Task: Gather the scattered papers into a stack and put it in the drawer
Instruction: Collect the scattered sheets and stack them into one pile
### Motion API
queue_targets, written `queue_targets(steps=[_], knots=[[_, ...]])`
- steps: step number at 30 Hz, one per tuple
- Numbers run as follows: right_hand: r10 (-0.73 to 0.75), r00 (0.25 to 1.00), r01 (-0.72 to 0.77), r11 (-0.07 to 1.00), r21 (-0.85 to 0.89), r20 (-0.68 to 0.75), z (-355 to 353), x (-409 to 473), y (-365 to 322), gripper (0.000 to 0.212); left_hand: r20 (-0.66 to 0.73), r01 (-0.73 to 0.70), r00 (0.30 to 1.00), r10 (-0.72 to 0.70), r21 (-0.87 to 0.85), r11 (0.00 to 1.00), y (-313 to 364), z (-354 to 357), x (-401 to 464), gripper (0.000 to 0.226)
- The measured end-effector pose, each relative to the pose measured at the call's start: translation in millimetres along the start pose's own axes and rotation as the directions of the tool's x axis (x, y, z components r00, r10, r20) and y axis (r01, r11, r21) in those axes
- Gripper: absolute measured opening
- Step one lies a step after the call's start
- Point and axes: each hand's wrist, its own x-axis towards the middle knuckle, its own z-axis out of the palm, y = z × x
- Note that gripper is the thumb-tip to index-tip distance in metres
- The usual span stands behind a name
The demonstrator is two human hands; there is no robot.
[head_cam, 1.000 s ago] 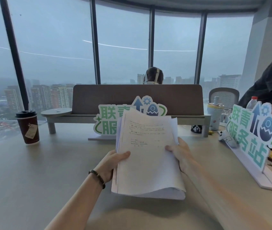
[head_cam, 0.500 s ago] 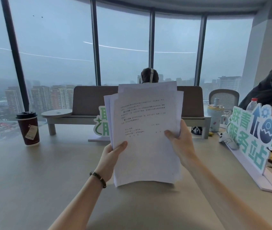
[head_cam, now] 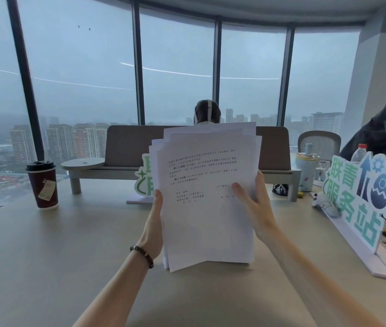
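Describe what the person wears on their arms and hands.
Both forearms are bare, with no sleeves in view. The left wrist carries a bracelet of dark beads, some of them brownish, strung in a single ring. The left hand and right hand show no gloves, and no ring or watch is visible on the parts in view.

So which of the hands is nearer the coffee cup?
Left. The left hand grips the paper stack's left edge, on the coffee cup's side; the right hand grips the far edge.
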Motion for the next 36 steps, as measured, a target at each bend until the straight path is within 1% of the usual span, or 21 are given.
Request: queue_targets(steps=[2,5,7,11,13,16,17,19,21,22,23,25,27,28,31,34,36], knots=[[-0.003,1.0,0.003,0.999,-0.032,-0.007,1.6,0.0,2.5,0.048,-0.007,-0.006,1.0,0.006,-0.018,1.0,0.4,0.2,-0.5,0.065],[-0.014,1.0,0.014,0.998,-0.06,-0.013,3.8,-0.2,4.6,0.049,-0.008,-0.026,1.0,0.026,-0.033,0.999,1.2,1.5,-1.6,0.064],[-0.011,1.0,0.01,0.999,-0.054,-0.02,3.5,-0.1,4.8,0.049,-0.015,-0.019,1.0,0.018,-0.03,0.999,1.8,1.9,-0.9,0.064],[-0.015,1.0,0.015,1.0,-0.006,-0.023,-0.5,-1.2,3.4,0.048,0.016,0.007,1.0,-0.007,0.013,1.0,0.0,-0.5,3.5,0.064],[-0.03,1.0,0.03,1.0,-0.008,-0.011,-1.5,-1.1,1.0,0.057,0.02,0.01,1.0,-0.011,0.032,0.999,-0.1,0.2,4.6,0.061],[-0.032,0.999,0.031,0.999,-0.016,-0.004,0.0,-4.2,1.6,0.081,-0.012,0.023,1.0,-0.023,0.049,0.999,-1.7,1.1,6.1,0.058],[-0.017,1.0,0.017,1.0,-0.015,-0.01,1.5,-7.2,3.7,0.084,-0.029,0.021,0.999,-0.02,0.065,0.998,-3.3,0.8,6.7,0.057],[0.02,1.0,-0.02,1.0,-0.019,-0.023,4.7,-14.7,10.7,0.086,-0.08,0.001,0.997,0.009,0.125,0.992,-7.4,-0.7,6.4,0.056],[0.043,0.999,-0.045,0.998,-0.044,-0.029,6.7,-20.6,18.6,0.081,-0.112,-0.042,0.992,0.065,0.199,0.979,-11.3,-2.9,4.7,0.055],[0.053,0.998,-0.055,0.997,-0.059,-0.035,7.1,-21.4,21.6,0.078,-0.098,-0.07,0.991,0.095,0.234,0.97,-13.1,-3.5,3.9,0.054],[0.065,0.997,-0.068,0.995,-0.069,-0.042,7.6,-20.7,23.6,0.075,-0.08,-0.091,0.99,0.116,0.269,0.959,-14.2,-3.0,3.1,0.049],[0.086,0.995,-0.09,0.992,-0.092,-0.05,9.4,-18.6,23.5,0.072,-0.082,-0.102,0.987,0.138,0.347,0.932,-16.3,-1.2,3.0,0.032],[0.061,0.997,-0.067,0.987,-0.147,-0.047,12.3,-18.8,22.3,0.071,-0.149,-0.084,0.974,0.168,0.452,0.888,-20.9,-3.2,7.6,0.015],[0.034,0.998,-0.042,0.983,-0.176,-0.047,14.1,-20.0,21.1,0.07,-0.179,-0.065,0.968,0.173,0.49,0.87,-23.0,-4.8,10.0,0.01],[-0.06,0.996,0.04,0.963,-0.266,-0.068,18.0,-21.3,19.7,0.069,-0.211,-0.056,0.957,0.196,0.532,0.845,-26.0,-4.6,15.3,0.006],[-0.13,0.986,0.093,0.944,-0.316,-0.099,20.7,-19.6,19.7,0.069,-0.215,-0.109,0.947,0.239,0.486,0.867,-21.7,1.9,12.6,0.007],[-0.166,0.982,0.13,0.939,-0.318,-0.088,21.3,-22.3,18.9,0.07,-0.187,-0.11,0.964,0.191,0.374,0.921,-16.7,2.1,10.4,0.015]])
